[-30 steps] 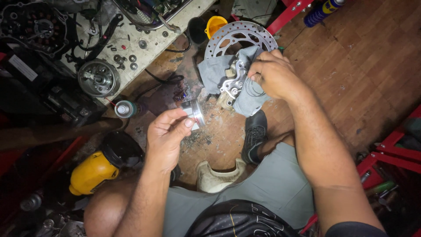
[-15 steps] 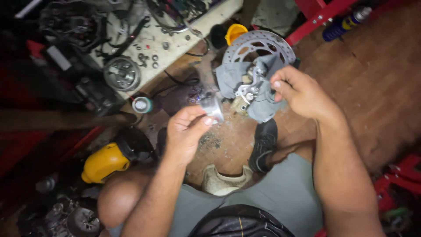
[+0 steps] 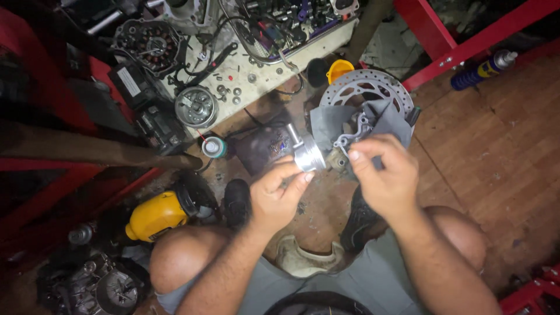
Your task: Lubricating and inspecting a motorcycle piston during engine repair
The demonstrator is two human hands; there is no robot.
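Observation:
My left hand (image 3: 279, 197) grips a shiny metal cylinder, a small piston (image 3: 307, 155), between thumb and fingers and holds it up over the floor. Just to its right, my right hand (image 3: 385, 175) holds a grey cast metal bracket (image 3: 354, 135) wrapped partly in a grey rag (image 3: 330, 123). The piston and the bracket nearly touch. Behind the rag lies a drilled brake disc (image 3: 366, 87) on the floor. Both my knees show at the bottom of the view.
A white board (image 3: 265, 71) at the top carries loose bolts, washers, a round rotor (image 3: 196, 107) and a stator. A yellow power tool (image 3: 157, 214) lies at left. A small spray can cap (image 3: 213, 147), a blue spray can (image 3: 483, 69) and red frame bars (image 3: 461, 44) surround the wooden floor.
The view has shifted, so everything sits lower and more to the right. My left hand has brought the piston up close to the bracket in my right hand.

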